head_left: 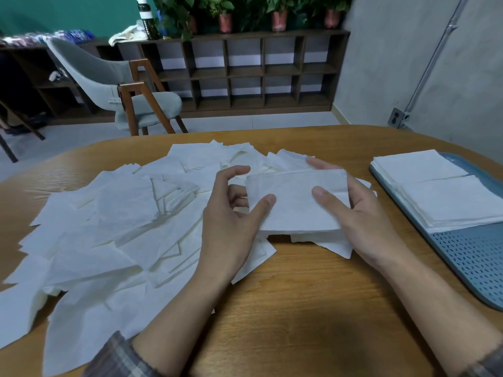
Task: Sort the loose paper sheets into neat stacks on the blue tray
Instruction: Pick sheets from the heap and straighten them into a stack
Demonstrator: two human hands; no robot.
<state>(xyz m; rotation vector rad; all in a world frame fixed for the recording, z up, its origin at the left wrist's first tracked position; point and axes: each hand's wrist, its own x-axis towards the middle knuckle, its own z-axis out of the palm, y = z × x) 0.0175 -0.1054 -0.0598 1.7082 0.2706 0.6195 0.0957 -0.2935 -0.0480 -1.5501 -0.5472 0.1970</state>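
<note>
A small stack of white paper sheets (292,202) is lifted just above the table between both hands. My left hand (231,213) holds its left edge, thumb on top and fingers curled underneath. My right hand (362,213) grips its right side, thumb pressed on the top sheet. A wide heap of loose white sheets (109,227) spreads over the left and middle of the wooden table. At the right lies the blue perforated tray (468,257), bearing two neat stacks: a far stack (416,165) and a near stack (451,200).
The round wooden table (299,308) shows bare wood in front of my hands. Beyond it stand a grey chair with wooden legs (130,88), a low dark shelf unit (245,72) with potted plants, and a grey wall on the right.
</note>
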